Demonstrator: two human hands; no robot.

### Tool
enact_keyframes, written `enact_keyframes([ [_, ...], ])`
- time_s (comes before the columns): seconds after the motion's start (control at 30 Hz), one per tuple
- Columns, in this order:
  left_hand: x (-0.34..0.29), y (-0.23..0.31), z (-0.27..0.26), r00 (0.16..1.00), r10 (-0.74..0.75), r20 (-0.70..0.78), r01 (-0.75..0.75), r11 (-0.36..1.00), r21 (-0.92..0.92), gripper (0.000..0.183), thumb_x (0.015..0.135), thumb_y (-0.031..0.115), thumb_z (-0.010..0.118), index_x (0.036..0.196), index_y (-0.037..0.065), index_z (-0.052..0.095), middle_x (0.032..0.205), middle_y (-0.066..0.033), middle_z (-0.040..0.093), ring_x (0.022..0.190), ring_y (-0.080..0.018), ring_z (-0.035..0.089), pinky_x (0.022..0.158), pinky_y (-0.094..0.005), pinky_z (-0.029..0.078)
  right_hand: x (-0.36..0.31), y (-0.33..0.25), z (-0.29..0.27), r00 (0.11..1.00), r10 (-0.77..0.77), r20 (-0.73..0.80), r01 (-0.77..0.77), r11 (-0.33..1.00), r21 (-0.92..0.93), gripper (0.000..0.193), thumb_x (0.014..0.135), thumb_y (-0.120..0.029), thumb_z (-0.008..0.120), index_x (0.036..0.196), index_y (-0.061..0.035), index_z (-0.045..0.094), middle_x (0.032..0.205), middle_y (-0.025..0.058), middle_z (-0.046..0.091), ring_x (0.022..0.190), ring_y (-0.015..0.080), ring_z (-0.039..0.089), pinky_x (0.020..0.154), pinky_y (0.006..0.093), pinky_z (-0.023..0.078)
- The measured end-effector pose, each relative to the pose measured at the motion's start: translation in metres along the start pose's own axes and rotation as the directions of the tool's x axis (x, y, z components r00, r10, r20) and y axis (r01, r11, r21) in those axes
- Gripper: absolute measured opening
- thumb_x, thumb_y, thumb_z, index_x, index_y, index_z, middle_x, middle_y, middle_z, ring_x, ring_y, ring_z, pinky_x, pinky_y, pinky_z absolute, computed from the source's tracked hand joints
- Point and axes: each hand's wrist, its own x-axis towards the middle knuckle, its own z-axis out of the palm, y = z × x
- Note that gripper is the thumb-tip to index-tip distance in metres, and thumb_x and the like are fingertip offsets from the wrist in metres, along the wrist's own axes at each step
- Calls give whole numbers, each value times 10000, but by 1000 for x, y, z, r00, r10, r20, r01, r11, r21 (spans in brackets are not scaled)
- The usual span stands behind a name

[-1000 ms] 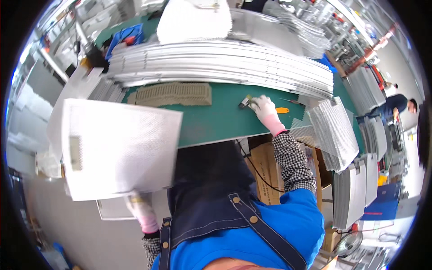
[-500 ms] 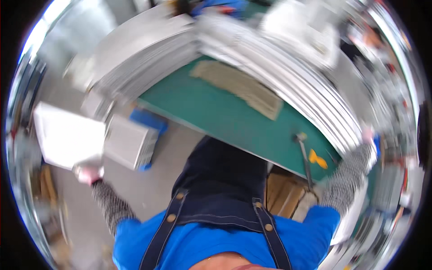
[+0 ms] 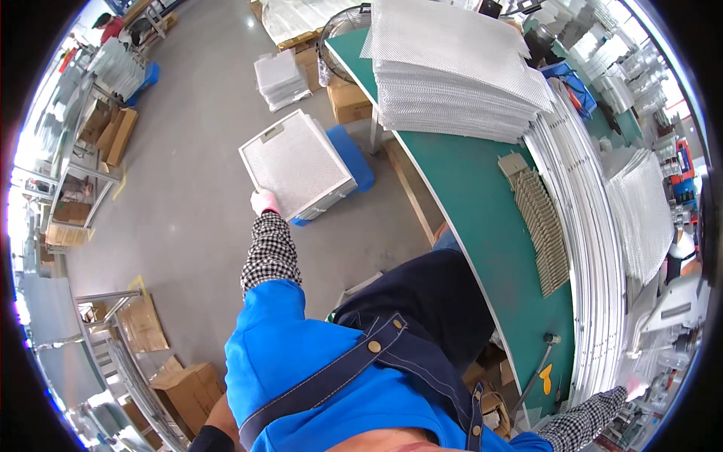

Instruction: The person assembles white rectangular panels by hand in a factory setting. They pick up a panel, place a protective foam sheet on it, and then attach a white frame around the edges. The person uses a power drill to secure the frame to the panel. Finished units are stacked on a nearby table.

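Note:
My left hand (image 3: 265,202) reaches out over the floor, its fingers closed on the near corner of a square metal-framed mesh panel (image 3: 294,166). That panel lies on top of a stack of similar panels (image 3: 331,202), which stands on a blue base (image 3: 350,157). Far out to the right, my right hand (image 3: 636,388) is stretched past the ends of long white metal strips (image 3: 595,248); its fingers are too small and blurred to read. A hammer (image 3: 544,361) and a yellow bow-shaped tool (image 3: 546,379) lie on the green bench near my right forearm.
The green bench (image 3: 444,169) carries a tall pile of mesh sheets (image 3: 459,98) and a row of small beige pieces (image 3: 542,230). A floor fan (image 3: 335,53) and cardboard box (image 3: 350,102) stand beyond. Metal racks (image 3: 83,181) line the left; another person (image 3: 113,29) is far off.
My view has swung left. The mesh panel my left hand held out in the air now lies on the stack, the hand still at its corner. My right arm stays stretched out to the right.

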Motion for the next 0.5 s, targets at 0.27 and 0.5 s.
enact_keyframes([
  [0.27, -33, 31, 41, 979, -195, -53, 186, 973, -140, 720, 956, 488, 588, 1344, -104, 454, 1237, -361, 560, 1134, -470, 595, 957, -521, 504, -2, 6, -9, 976, -116, -186, 120, 993, 13, 452, 929, -299, 566, 1270, -1, 565, 1157, 289, 667, 1014, 436, 690, 845, 536, 573],
  [0.5, -174, 182, -9, 545, 785, -296, -828, 447, -339, 582, 868, 46, 648, 1418, -14, 469, 1382, -218, 512, 1319, -376, 447, 1121, -460, 358, -44, -7, 29, 925, -6, 379, 53, 992, -113, 815, 853, -633, 665, 1192, 107, 645, 1237, 267, 662, 1067, 416, 637, 942, 472, 487],
])
